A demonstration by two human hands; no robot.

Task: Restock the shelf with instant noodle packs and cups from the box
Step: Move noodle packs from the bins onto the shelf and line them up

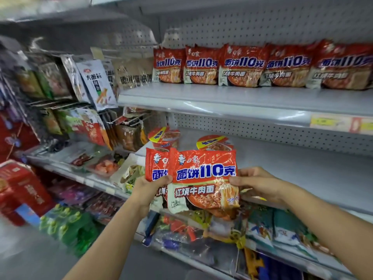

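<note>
In the head view, the left hand (150,185) pinches two overlapping red noodle packs (203,178) at their left edge, thumb on the front. The right hand (260,183) pinches the right edge of the front pack. Both hold the packs up before the shelving, below the upper shelf (222,98), where a row of matching packs (262,65) stands above the hands. Two noodle cups (167,138) sit just behind the held packs. The box is not in view. The rear pack (156,164), gripped only at one edge, could probably slip loose during the lift, since the film looks slick.
</note>
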